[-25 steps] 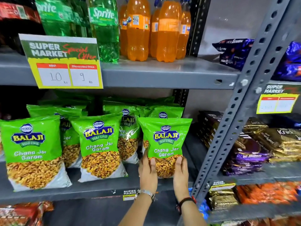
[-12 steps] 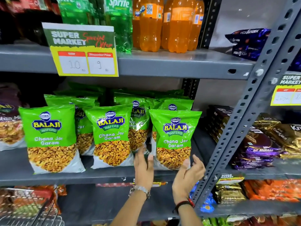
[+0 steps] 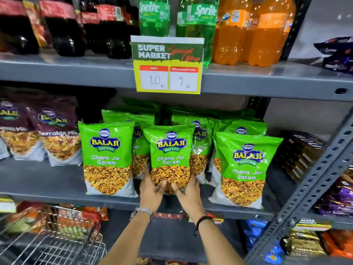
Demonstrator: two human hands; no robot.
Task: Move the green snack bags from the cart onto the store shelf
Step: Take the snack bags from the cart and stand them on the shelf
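Several green Balaji snack bags stand upright in rows on the grey middle shelf (image 3: pixel 47 195). The front row has a left bag (image 3: pixel 107 159), a middle bag (image 3: pixel 170 148) and a right bag (image 3: pixel 246 169). My left hand (image 3: pixel 150 190) and my right hand (image 3: pixel 188 192) clasp the bottom of the middle bag from both sides, fingers curled onto its front. A corner of the wire cart (image 3: pixel 47 247) shows at the bottom left; I see no green bags in that part.
Maroon Balaji bags (image 3: pixel 55 134) stand left of the green ones, and dark biscuit packs (image 3: pixel 298 155) lie to the right. Soda bottles (image 3: pixel 233 29) fill the shelf above, where a price sign (image 3: pixel 168 64) hangs. A grey upright post (image 3: pixel 313 180) slants at the right.
Both hands let go of the right front bag and moved left to the middle front bag, now gripping its bottom. The view shifted left, bringing the maroon bags and cart corner in.
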